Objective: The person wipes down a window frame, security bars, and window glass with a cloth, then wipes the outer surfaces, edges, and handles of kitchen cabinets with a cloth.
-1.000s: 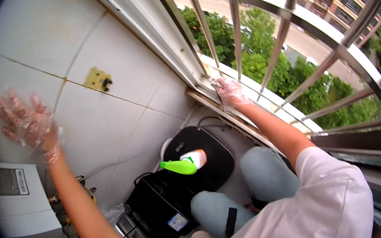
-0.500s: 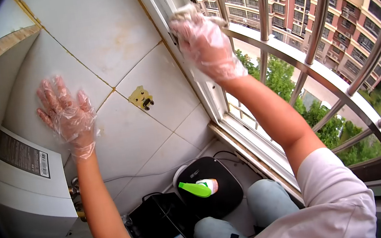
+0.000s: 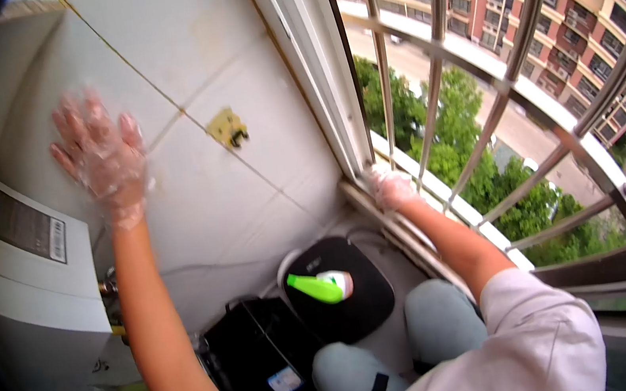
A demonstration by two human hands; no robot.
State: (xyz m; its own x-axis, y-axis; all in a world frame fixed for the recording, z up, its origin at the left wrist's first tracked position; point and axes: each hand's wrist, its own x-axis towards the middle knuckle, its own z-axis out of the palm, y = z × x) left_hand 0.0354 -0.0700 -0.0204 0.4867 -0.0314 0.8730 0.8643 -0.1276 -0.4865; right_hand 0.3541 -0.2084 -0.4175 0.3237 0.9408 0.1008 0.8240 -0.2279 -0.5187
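My left hand (image 3: pixel 103 157), in a clear plastic glove, lies against the white tiled wall (image 3: pixel 191 180) with its fingers spread. My right hand (image 3: pixel 394 189), also gloved, is low at the corner of the white window frame (image 3: pixel 327 97). Its fingers are bent around a pale cloth (image 3: pixel 371 175), of which only a little shows beside them. A yellow sticker with a dark hook (image 3: pixel 227 128) is on the tiles between my hands.
Metal window bars (image 3: pixel 437 82) stand to the right. A white appliance (image 3: pixel 39 266) is at the left. Below are a black box (image 3: pixel 259 355) and a black round-cornered lid (image 3: pixel 353 310) with a green-topped bottle (image 3: pixel 326 287) on it. My knees are beside them.
My right hand was low at the frame, rose along it with the cloth, and is now back down at the corner. My left hand stays spread on the wall.
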